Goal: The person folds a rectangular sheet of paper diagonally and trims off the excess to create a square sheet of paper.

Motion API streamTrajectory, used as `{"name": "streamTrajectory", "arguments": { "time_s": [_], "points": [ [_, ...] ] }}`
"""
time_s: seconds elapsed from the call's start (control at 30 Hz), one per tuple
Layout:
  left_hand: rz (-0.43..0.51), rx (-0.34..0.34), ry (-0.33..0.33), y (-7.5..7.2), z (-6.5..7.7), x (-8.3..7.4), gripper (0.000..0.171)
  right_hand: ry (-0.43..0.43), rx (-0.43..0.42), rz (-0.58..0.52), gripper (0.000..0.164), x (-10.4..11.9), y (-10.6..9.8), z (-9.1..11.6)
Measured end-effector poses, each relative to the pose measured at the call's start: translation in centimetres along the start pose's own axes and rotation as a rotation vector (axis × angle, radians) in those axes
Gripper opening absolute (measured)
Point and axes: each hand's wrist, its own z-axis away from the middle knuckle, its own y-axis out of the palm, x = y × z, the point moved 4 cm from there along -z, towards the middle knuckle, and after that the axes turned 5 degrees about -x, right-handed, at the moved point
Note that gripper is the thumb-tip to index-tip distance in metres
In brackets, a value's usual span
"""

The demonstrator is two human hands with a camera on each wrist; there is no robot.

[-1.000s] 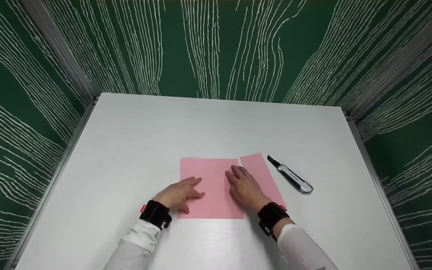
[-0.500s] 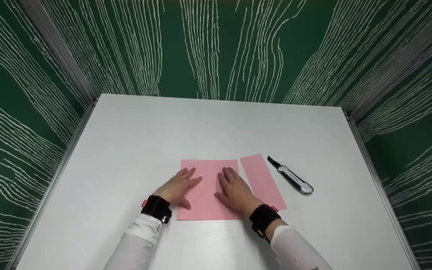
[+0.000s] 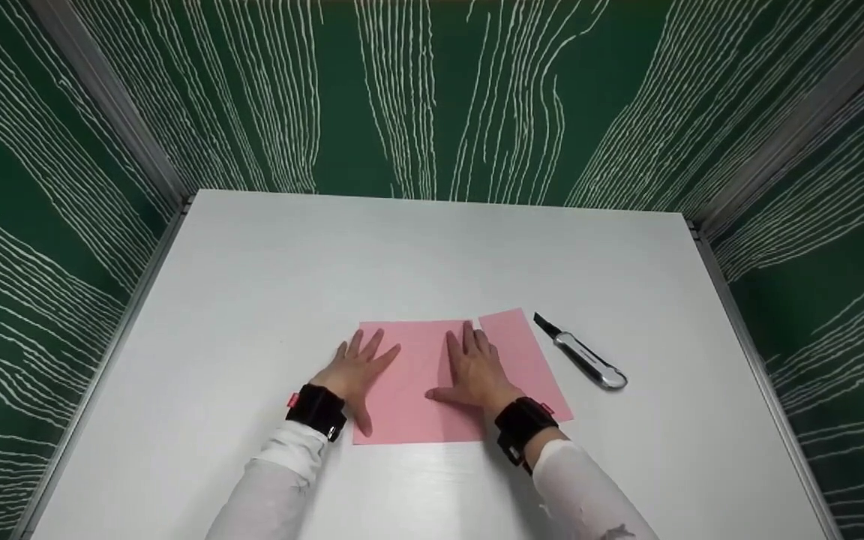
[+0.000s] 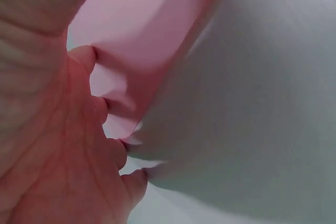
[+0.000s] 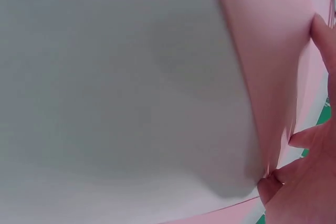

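In the head view a pink sheet of paper [image 3: 417,420] lies flat on the white table. My left hand [image 3: 348,376] spreads its fingers over the sheet's left edge, thumb near the lower left corner. Its fingertips [image 4: 100,109] touch down along that edge in the left wrist view. On the right side of the sheet rests my right hand [image 3: 478,376], fingers extended and thumb pointing left. The right wrist view has its fingers [image 5: 304,139] at the paper's edge. A narrower pink paper strip [image 3: 526,352] lies slanted beside the sheet, its left part behind the right hand.
A utility knife [image 3: 582,352] with a dark blade and silver handle lies right of the strip, blade toward the back. The white table [image 3: 312,255] ends at green walls [image 3: 252,90] with white wavy lines. Metal posts [image 3: 799,120] stand at the corners.
My left hand has spread its fingers along the sheet's left edge. The right hand went left, then slightly back right, its thumb now stretched out. Strip and knife lie still.
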Motion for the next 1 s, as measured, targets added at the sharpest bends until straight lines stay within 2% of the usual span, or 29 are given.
{"name": "streamTrajectory", "arguments": {
  "time_s": [0.17,0.3,0.7,0.83,1.0],
  "points": [
    [0.010,0.000,-0.009,0.0,0.1,-0.1,0.142,0.060,0.056,0.004,0.123,0.0,-0.2,-0.5],
    [0.039,-0.010,-0.035,0.0,0.1,0.0,0.143,0.080,0.053,-0.006,0.122,0.3,-0.3,-0.8],
    [0.038,-0.011,-0.094,-0.5,0.2,-0.1,0.145,0.072,-0.133,0.028,0.106,1.1,0.6,-0.6],
    [0.051,0.001,-0.038,-0.4,0.4,-1.0,0.136,0.056,-0.150,0.057,0.104,1.2,0.7,-0.4],
    [0.091,0.059,0.060,0.1,0.5,-2.0,0.116,-0.003,-0.232,0.098,0.102,1.5,0.8,-0.4]
  ]
}}
